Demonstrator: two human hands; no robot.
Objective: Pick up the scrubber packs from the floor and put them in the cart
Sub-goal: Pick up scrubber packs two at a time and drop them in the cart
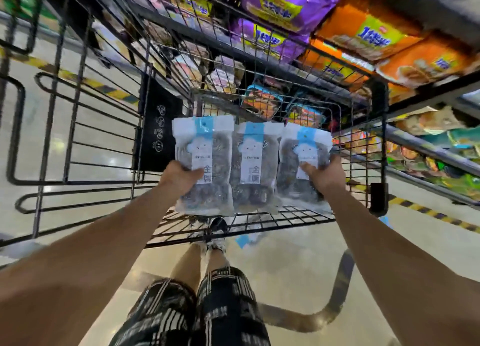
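Three clear plastic scrubber packs [244, 163] with blue headers, long axes upright, are hanging over the black wire cart [298, 213], the left hand [179, 176] gripping the left pack, the right hand [324, 175] the right.

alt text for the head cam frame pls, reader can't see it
Two bare hands hold three clear scrubber packs side by side over a black wire shopping cart; the left hand grips the left pack, the right hand the right one. Snack bags fill store shelves ahead and to the right; the person's patterned shorts show below.
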